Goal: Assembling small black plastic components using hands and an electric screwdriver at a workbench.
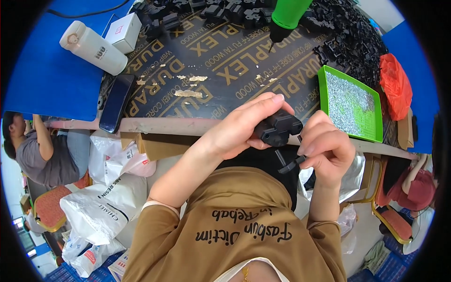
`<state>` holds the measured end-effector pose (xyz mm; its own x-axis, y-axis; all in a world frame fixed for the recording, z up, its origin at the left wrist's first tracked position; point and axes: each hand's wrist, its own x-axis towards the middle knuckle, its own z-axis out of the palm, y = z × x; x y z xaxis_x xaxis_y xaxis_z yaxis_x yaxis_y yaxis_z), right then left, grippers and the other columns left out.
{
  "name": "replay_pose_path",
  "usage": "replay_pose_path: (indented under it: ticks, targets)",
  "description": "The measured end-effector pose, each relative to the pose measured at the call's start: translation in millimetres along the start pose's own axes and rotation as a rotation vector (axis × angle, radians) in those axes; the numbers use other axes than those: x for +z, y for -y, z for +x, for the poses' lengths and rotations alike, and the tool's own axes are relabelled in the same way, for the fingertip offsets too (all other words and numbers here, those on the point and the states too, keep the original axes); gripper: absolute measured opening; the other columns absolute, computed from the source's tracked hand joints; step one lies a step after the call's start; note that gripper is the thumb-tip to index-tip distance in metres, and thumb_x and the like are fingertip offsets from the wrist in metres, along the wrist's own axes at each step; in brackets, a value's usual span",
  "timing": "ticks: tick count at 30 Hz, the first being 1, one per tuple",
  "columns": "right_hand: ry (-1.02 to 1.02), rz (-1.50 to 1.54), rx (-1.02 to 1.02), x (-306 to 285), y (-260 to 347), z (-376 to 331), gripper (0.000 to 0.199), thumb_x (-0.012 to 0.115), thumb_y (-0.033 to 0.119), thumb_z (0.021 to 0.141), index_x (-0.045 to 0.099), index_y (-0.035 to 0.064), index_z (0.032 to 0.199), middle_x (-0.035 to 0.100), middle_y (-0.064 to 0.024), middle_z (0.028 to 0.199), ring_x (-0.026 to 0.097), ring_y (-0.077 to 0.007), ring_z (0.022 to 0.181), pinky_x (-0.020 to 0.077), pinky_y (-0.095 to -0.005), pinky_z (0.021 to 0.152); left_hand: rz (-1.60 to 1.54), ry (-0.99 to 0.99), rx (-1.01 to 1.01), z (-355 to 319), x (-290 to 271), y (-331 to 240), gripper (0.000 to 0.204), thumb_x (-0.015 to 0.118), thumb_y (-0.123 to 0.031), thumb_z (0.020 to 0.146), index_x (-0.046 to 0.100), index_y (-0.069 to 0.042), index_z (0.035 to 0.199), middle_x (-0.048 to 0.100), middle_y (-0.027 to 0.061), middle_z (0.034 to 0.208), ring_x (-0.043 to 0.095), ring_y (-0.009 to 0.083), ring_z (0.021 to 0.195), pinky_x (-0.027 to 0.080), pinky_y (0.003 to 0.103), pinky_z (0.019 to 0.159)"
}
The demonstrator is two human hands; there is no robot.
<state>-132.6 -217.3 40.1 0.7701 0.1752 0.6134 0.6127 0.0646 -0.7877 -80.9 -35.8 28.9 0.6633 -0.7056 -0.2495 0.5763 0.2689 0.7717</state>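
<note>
My left hand point(251, 122) is wrapped round a black plastic housing point(277, 129), held just off the table's front edge. Between the fingertips of my right hand point(329, 148) is a small black plastic part point(292, 164) with a short stem, just below the housing. Whether the two parts touch I cannot tell. A green electric screwdriver point(287, 16) hangs bit down over the far side of the table. To the right of my hands lies a green tray point(379, 127) holding many small silvery screws point(345, 101).
Black plastic parts point(350, 51) are heaped along the table's point(197, 101) far and right sides. A white bottle point(94, 49), a small white box point(124, 33) and a phone point(116, 103) stand or lie at left. A red plastic bag point(395, 87) is at right. Other people point(51, 155) sit on both sides.
</note>
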Motion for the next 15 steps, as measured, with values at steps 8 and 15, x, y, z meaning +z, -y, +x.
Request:
replay_pose_path:
  ticks: [8,15]
  targets:
    - [0.069,-0.214,-0.031,3.0,1.8,8.7,0.022,0.078,0.006,0.062,0.066,0.0012,0.080,0.065,-0.0063,0.076,0.056,-0.0208,0.067,0.0421,-0.0311,0.061,0.213,-0.060,0.103,-1.5,-2.2,0.9,0.040,0.043,-0.040,0.098,0.056,-0.004,0.107,0.055,0.0014,0.086,0.051,0.0060,0.076,0.041,0.022,0.063]
    - [0.016,-0.286,0.026,3.5,1.7,4.6,0.022,0.077,0.005,0.062,0.067,0.0024,0.082,0.063,-0.0059,0.077,0.056,-0.0195,0.069,0.0420,-0.0287,0.061,0.284,-0.071,0.126,-2.4,-5.1,1.7,0.036,0.043,-0.036,0.099,0.056,-0.003,0.106,0.054,0.0008,0.086,0.050,0.0058,0.077,0.041,0.022,0.067]
